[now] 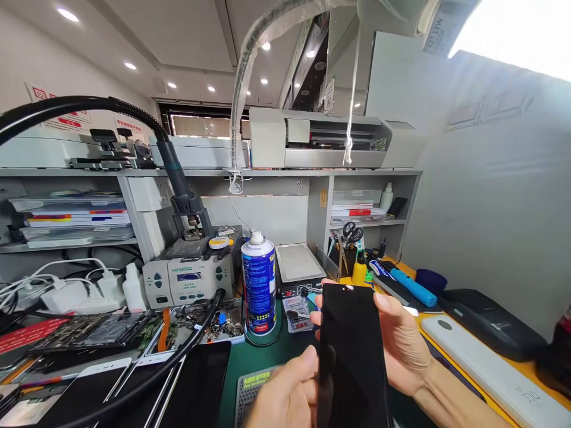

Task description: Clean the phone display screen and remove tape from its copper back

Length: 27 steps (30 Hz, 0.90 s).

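A black smartphone [352,351], its dark screen facing me, is held upright and slightly tilted above the green mat [236,365]. My right hand [401,339] grips its upper right edge, with the thumb on that side and fingertips showing past the left edge. My left hand [289,389] is closed along the lower left side, thumb pointing up against the phone. Some of the left fingers are hidden behind it. Under my left hand lies a grey anti-slip pad [246,389] with green lettering.
A blue spray can [259,285] stands beyond the hands, beside a grey soldering station [190,279]. Phone screens [196,380] and loose circuit boards [151,330] cover the left side. At right lie a long white device [495,362] and a black case [493,321].
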### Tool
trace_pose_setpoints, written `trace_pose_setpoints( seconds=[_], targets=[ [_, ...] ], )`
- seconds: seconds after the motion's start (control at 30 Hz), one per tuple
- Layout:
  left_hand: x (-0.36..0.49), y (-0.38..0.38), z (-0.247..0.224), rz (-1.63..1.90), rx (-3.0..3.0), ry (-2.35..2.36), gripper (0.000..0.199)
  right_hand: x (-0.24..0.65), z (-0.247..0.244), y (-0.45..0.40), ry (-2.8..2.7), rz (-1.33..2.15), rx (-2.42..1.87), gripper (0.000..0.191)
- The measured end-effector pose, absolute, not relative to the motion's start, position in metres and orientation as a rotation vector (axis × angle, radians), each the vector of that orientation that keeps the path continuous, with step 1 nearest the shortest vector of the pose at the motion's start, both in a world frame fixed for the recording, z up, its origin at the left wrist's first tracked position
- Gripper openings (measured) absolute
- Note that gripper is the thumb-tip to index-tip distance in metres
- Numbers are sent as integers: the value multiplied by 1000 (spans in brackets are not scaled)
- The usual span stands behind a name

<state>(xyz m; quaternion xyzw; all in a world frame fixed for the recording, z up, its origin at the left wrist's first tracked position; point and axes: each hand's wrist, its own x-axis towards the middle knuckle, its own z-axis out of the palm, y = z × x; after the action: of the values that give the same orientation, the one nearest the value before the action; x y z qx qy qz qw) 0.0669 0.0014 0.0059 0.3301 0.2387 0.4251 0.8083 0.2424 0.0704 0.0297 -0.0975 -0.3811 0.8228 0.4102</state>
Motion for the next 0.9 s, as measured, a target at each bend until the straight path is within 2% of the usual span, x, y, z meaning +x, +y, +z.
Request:
trace_pose_setpoints(
  seconds=[0.2, 0.4, 0.53, 0.67, 0.73, 0.9],
  targets=[
    [80, -3, 15, 969, 680, 307, 38, 237, 26, 72, -973, 2157, -235, 52],
    [88, -10, 21, 772, 659, 310, 73, 236, 25, 73, -1014, 2117, -295, 53],
    [89, -11, 20, 735, 606, 365, 79, 235, 24, 70, -1119, 2048, -390, 55],
    [79, -13, 25, 681, 506, 417, 92, 240, 30, 78, -1421, 1696, -561, 69],
    [67, -16, 34, 753, 511, 414, 87, 247, 33, 89, -1507, 1475, -680, 64],
    [28, -23, 62, 1219, 647, 499, 55, 262, 28, 114, -1596, 982, -941, 45]
  ],
)
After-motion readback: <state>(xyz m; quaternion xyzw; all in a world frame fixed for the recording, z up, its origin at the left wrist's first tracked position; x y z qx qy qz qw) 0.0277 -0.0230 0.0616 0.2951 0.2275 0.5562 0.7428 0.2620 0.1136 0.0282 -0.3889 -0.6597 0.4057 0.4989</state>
